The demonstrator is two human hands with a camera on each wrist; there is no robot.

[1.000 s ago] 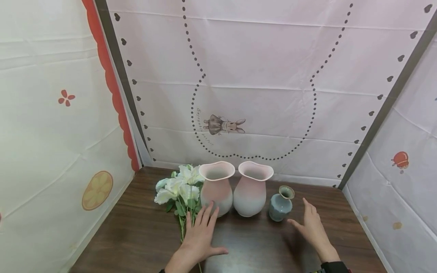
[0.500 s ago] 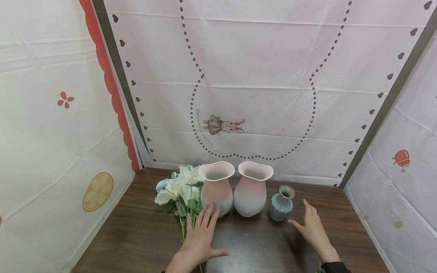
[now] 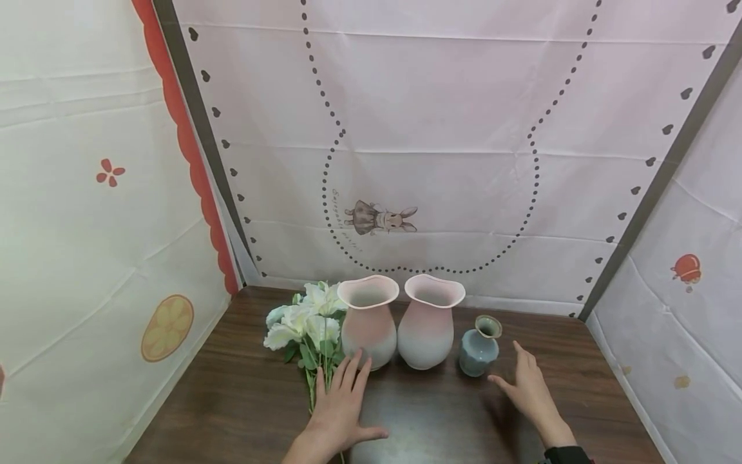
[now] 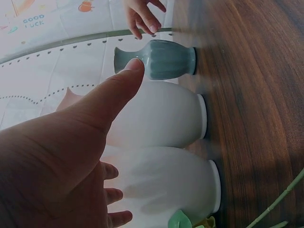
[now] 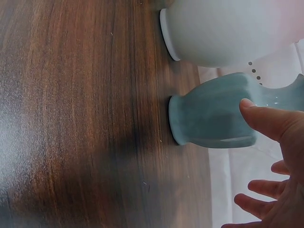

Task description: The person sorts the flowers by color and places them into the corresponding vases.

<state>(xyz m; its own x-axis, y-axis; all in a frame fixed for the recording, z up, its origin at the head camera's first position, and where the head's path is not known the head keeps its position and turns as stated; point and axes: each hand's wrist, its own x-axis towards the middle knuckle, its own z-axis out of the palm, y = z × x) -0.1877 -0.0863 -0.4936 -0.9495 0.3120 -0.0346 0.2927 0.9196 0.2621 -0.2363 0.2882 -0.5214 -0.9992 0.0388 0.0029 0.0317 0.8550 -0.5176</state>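
Two large vases, pink fading to pale grey, stand upright side by side: the left vase and the right vase. My left hand is held in front of the left vase with its fingers spread, holding nothing. Its wrist overlaps the stems of a bunch of white artificial flowers lying left of that vase. A small blue-grey vase stands to the right of the large ones. Beside it is my right hand, fingers extended and thumb towards the vase. In the right wrist view, the thumb overlaps the small vase; contact cannot be told.
Everything stands on a dark wooden table. Behind it rises a pale printed cloth, close to the vases. Cloth panels also close off the left side and the right side.
Both hands keep nearly the same pose and place. The head view shifts very slightly; the vases and flowers stay put.
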